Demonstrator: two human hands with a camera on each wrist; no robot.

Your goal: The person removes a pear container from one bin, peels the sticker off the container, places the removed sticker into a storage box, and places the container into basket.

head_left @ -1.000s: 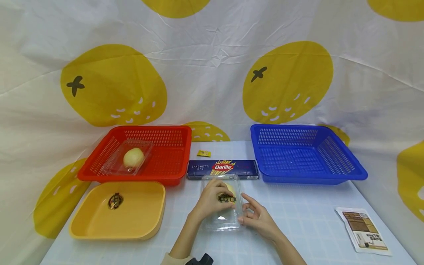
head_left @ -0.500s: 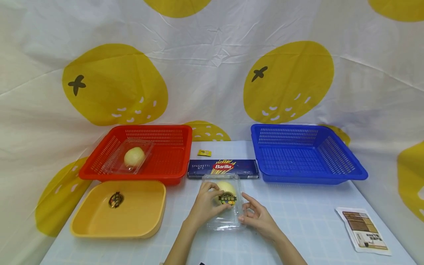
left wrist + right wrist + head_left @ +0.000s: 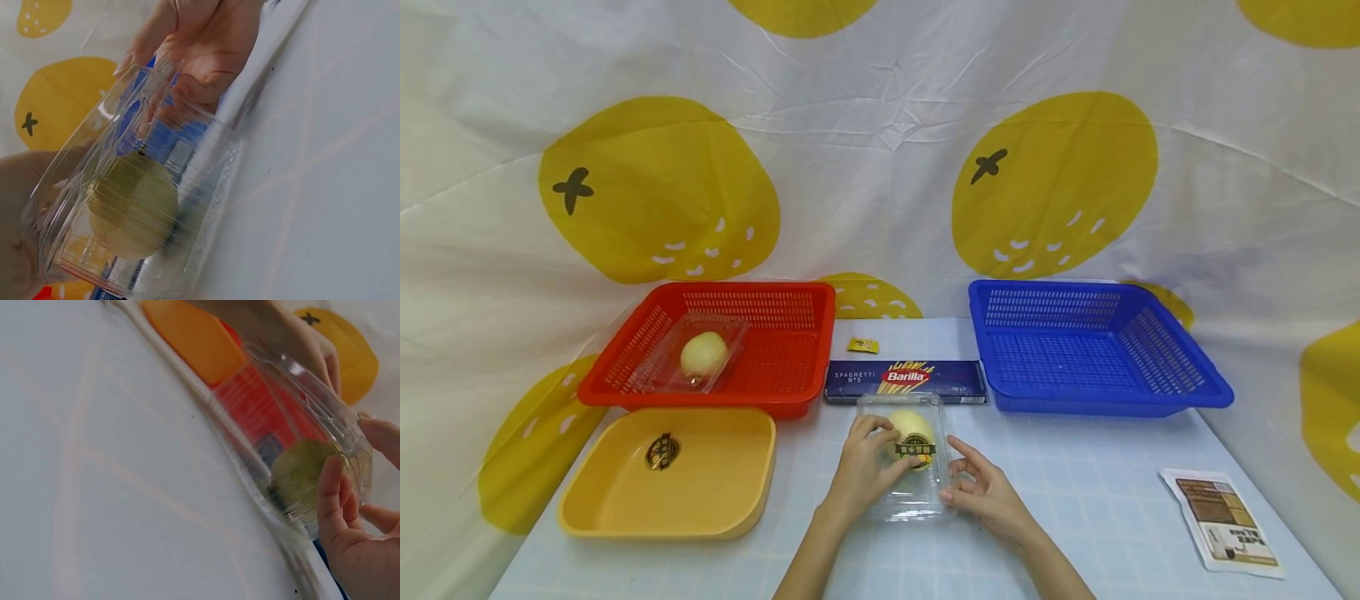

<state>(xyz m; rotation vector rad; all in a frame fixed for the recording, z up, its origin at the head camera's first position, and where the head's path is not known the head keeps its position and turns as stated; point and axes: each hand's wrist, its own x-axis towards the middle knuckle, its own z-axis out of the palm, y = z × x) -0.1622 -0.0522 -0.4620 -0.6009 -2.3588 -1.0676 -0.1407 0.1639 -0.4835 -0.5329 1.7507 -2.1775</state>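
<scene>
The left hand [image 3: 865, 468] is in front of the long dark-blue cardboard spaghetti box [image 3: 859, 383], thumb and fingertips spread wide around a round black-and-gold label [image 3: 916, 450]. That label sits on the clear rectangular plastic box [image 3: 927, 482], just in front of the spaghetti box, with a pale-yellow round fruit [image 3: 904, 422] inside. Its thin walls look light, slick and easily dented; the fruit probably brings most of the weight and could roll. Both long sides, low down, seem the safest hold. The right hand [image 3: 988, 500], front-right of the spaghetti box, bends its fingers against the clear edge; whether it grips, one cannot tell.
</scene>
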